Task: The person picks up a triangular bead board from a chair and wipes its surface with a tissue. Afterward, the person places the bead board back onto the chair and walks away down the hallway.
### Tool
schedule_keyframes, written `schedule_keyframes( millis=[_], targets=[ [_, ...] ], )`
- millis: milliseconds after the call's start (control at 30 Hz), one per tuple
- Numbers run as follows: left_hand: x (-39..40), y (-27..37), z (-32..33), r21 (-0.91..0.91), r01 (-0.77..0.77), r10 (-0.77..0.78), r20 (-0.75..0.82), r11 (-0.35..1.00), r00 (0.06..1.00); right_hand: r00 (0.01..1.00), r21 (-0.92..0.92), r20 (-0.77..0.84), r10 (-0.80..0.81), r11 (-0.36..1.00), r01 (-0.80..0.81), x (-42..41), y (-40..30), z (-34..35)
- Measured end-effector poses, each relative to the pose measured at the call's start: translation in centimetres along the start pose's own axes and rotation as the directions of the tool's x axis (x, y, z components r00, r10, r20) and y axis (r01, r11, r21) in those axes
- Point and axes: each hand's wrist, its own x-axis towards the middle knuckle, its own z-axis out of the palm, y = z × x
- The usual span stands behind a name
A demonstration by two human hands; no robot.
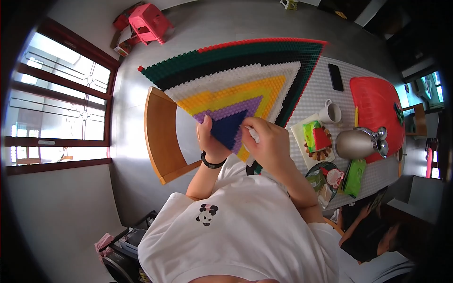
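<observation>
A large panel of small interlocking plastic pieces [226,85] is held up before me, its bands running from red and green through black, white, orange, yellow and purple to a dark blue middle. My left hand [214,143], with a black wristband [213,163], grips its near left edge, thumb on the front and fingers hidden behind. At the right side of the blue part, my right hand [269,139] has its thumb and forefinger close to the surface. Something small and white [253,135] shows inside its curled fingers; what it is I cannot tell.
Right of me, a checked tablecloth [311,95] bears a phone [335,77], a white mug [330,111], a metal jug [355,143], a red cover [377,113] and green packets [354,177]. A wooden chair [159,134] stands left. Another person [368,233] sits lower right.
</observation>
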Motion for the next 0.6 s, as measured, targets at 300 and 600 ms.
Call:
schedule_keyframes(
  millis=[300,600],
  targets=[
    [-0.6,-0.9,-0.9,0.127,-0.023,0.020,0.027,0.992,0.999,0.999,0.002,0.031,0.039,0.999,-0.039,-0.7,0.9,0.6],
    [-1.1,-1.6,-0.8,0.129,0.060,-0.060,-0.004,0.990,0.998,0.985,0.030,0.097,0.140,0.989,-0.143,-1.2,1.4,-0.1]
  ],
)
